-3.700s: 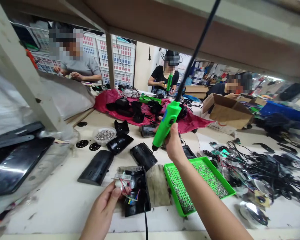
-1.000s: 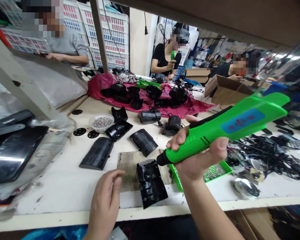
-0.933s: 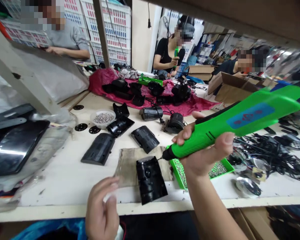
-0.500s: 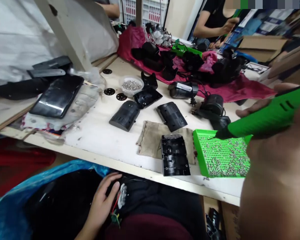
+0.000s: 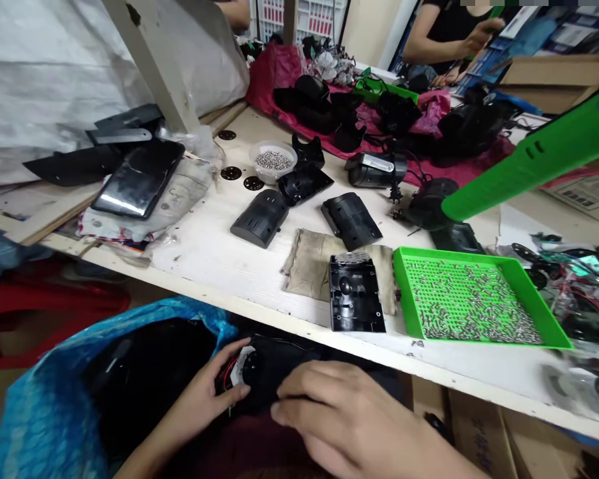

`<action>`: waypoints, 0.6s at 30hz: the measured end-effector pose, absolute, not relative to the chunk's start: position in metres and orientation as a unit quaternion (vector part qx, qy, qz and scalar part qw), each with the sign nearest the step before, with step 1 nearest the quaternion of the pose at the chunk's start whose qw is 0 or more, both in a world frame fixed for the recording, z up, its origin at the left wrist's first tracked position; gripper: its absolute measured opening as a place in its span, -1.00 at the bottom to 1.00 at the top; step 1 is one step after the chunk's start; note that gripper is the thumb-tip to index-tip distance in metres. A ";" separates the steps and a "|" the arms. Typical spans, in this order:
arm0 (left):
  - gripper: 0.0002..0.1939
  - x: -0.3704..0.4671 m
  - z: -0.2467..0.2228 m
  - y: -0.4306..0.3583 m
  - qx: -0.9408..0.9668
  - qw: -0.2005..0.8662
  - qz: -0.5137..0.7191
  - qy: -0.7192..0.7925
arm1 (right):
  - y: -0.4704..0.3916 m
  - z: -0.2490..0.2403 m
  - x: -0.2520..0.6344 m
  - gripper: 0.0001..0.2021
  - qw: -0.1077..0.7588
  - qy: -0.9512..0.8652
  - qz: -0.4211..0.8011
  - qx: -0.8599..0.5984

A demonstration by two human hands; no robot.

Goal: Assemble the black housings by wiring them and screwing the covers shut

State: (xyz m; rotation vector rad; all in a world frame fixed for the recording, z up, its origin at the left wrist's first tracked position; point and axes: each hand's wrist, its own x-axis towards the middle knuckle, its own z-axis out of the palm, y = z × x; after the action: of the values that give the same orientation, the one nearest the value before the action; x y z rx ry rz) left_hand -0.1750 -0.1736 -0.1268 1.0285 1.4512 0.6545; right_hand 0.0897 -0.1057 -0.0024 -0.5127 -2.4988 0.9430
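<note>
Below the table edge, over my lap, my left hand (image 5: 217, 382) has thumb and fingers closed around a small white part with a black disc and red wires (image 5: 239, 367). My right hand (image 5: 329, 406) is just right of it, fingers curled and bunched; whatever they may pinch is hidden. A green electric screwdriver (image 5: 524, 156) slants over the table's right side, with no hand on it. On the table, a black plastic housing half (image 5: 356, 299) lies partly on a beige cloth (image 5: 307, 269), beside a green tray (image 5: 549, 309) of screws.
More black housing pieces (image 5: 260, 219) lie mid-table near a white bowl (image 5: 274, 173) of small metal pieces. A phone (image 5: 140, 179) rests on cloth at left. A blue plastic bag (image 5: 44, 406) stands at lower left. Across the table a person's arm (image 5: 439, 50) shows.
My right hand has let go of the electric screwdriver and come down left to my lap. My left hand has closed on the wired part, whose black disc now shows.
</note>
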 end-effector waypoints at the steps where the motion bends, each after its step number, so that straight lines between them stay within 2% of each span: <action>1: -0.36 -0.177 -0.124 -0.173 0.418 0.608 0.289 0.610 | -0.107 -0.015 0.083 -0.72 0.175 -0.906 0.338 -0.187; 4: -0.36 -0.179 -0.105 -0.170 0.320 0.694 0.330 0.554 | -0.108 -0.045 0.072 -0.64 0.163 -0.881 0.367 -0.249; 9: -0.16 -0.164 -0.070 -0.166 0.231 0.792 0.354 0.440 | -0.114 -0.055 0.066 -0.30 0.193 -0.803 0.460 -0.324; 11: -0.14 -0.153 -0.061 -0.163 0.225 0.798 0.361 0.426 | -0.116 -0.056 0.063 -0.39 0.219 -0.782 0.485 -0.324; 14: -0.16 -0.139 -0.052 -0.161 0.219 0.781 0.359 0.462 | -0.119 -0.061 0.063 -0.68 0.274 -0.748 0.501 -0.338; 15: -0.18 -0.136 -0.049 -0.161 0.219 0.767 0.351 0.489 | -0.120 -0.063 0.064 -0.69 0.288 -0.740 0.504 -0.339; 18: -0.27 -0.130 -0.042 -0.162 0.239 0.700 0.340 0.581 | -0.125 -0.070 0.069 -0.51 0.316 -0.725 0.516 -0.327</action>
State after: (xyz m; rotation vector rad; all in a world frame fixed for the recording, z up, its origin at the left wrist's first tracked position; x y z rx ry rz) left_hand -0.1295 -0.1622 -0.0415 0.5332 1.2955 0.7565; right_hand 0.0690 -0.1250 -0.0700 -0.8620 -1.9098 1.3592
